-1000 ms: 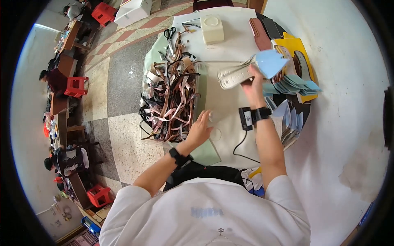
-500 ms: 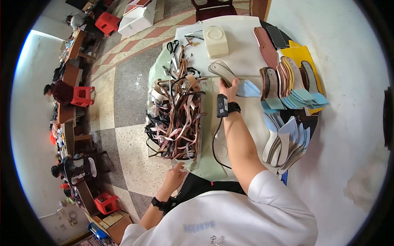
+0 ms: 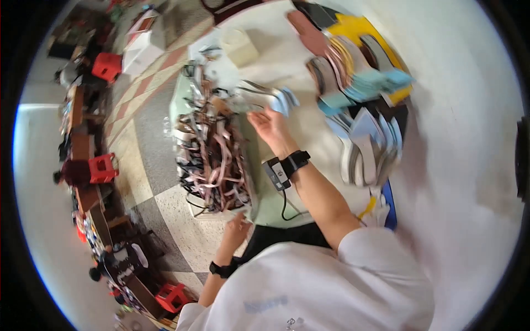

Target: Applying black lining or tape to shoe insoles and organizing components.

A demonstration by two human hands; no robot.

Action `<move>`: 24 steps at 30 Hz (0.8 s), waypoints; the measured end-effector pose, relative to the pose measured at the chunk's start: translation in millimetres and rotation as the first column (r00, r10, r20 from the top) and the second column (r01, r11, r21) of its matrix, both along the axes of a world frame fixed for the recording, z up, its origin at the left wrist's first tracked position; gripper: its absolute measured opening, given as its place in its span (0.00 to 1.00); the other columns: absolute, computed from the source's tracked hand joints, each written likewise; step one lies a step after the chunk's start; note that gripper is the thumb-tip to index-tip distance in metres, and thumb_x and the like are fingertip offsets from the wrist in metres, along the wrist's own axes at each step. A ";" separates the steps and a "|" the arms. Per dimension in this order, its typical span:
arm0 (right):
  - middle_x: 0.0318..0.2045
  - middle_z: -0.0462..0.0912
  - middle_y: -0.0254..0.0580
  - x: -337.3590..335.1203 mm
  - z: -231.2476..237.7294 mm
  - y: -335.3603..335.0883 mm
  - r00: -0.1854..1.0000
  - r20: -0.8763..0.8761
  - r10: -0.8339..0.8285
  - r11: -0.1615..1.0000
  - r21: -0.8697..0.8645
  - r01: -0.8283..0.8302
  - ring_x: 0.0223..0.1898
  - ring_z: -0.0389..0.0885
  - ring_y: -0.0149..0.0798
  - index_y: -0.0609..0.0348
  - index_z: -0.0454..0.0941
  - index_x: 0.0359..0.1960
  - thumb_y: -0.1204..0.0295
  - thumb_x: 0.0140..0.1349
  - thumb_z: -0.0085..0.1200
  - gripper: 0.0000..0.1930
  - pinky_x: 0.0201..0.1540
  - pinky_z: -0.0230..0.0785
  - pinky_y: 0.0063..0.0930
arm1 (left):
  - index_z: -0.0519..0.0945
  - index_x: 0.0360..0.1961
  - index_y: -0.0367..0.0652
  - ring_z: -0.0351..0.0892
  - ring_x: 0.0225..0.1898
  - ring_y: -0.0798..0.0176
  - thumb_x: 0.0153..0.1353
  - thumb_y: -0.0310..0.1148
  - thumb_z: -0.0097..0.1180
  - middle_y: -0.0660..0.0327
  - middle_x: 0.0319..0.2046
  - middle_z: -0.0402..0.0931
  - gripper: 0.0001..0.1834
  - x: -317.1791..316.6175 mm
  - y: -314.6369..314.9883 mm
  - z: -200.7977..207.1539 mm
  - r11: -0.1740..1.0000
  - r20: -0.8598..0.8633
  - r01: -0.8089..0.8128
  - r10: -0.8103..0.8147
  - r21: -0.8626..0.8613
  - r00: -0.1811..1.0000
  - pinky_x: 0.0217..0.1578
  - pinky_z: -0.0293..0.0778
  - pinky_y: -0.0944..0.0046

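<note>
My right hand (image 3: 269, 127) is over the table, palm partly turned up and fingers loosely apart, holding nothing that I can see. Just beyond its fingertips a few curved shoe insoles (image 3: 259, 88) with light-blue ends lie on the white tabletop, blurred by motion. At the near corner of a clear plastic bin (image 3: 251, 205) is my left hand (image 3: 236, 230), its fingers loosely bent and apart; whether they touch the rim is unclear. The bin is heaped with tangled brown, pink and black straps (image 3: 218, 154).
Several stacks of insoles (image 3: 361, 149) with blue ends stand at the right, some on a yellow sheet (image 3: 353, 27). A cream plastic container (image 3: 238, 47) sits at the far side. A wall (image 3: 458, 138) rises on the right. People work at benches (image 3: 80, 149) on the left.
My right hand has let go of the insoles and drawn slightly back toward me, turning its palm up. The whole view has shifted and tilted. My left hand stays by the bin's corner.
</note>
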State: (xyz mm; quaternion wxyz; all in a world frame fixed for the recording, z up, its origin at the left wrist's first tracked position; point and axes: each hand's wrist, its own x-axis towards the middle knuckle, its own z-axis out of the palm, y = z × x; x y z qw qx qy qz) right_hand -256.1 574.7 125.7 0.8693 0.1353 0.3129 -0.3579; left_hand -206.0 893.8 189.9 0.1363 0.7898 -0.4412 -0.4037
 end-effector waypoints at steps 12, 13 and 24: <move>0.30 0.79 0.36 -271.7 27.8 102.1 0.401 -0.741 -0.539 0.640 -0.670 -0.377 0.31 0.78 0.27 0.63 0.74 0.41 0.70 0.61 0.53 0.10 0.36 0.70 0.19 | 0.71 0.53 0.38 0.80 0.37 0.59 0.56 0.25 0.57 0.51 0.39 0.80 0.21 17.7 -38.9 34.9 0.988 0.061 0.149 -0.146 -0.042 0.987 0.37 0.75 0.63; 0.31 0.79 0.36 -295.6 18.8 103.3 0.224 -0.756 -0.615 0.635 -0.643 -0.429 0.32 0.78 0.27 0.63 0.74 0.42 0.70 0.61 0.54 0.11 0.36 0.70 0.19 | 0.71 0.53 0.38 0.80 0.37 0.59 0.56 0.25 0.57 0.51 0.39 0.80 0.22 16.6 -41.5 35.9 0.988 0.045 0.144 -0.142 -0.048 0.989 0.37 0.75 0.63; 0.42 0.79 0.47 -392.8 -64.0 62.1 0.150 -0.949 -0.276 0.920 -0.306 -0.246 0.42 0.76 0.38 0.67 0.73 0.47 0.59 0.53 0.62 0.26 0.48 0.66 0.31 | 0.73 0.48 0.37 0.78 0.35 0.44 0.53 0.28 0.58 0.47 0.34 0.78 0.19 -43.1 -130.8 27.3 0.815 -0.109 0.541 -0.569 -0.209 0.815 0.35 0.74 0.56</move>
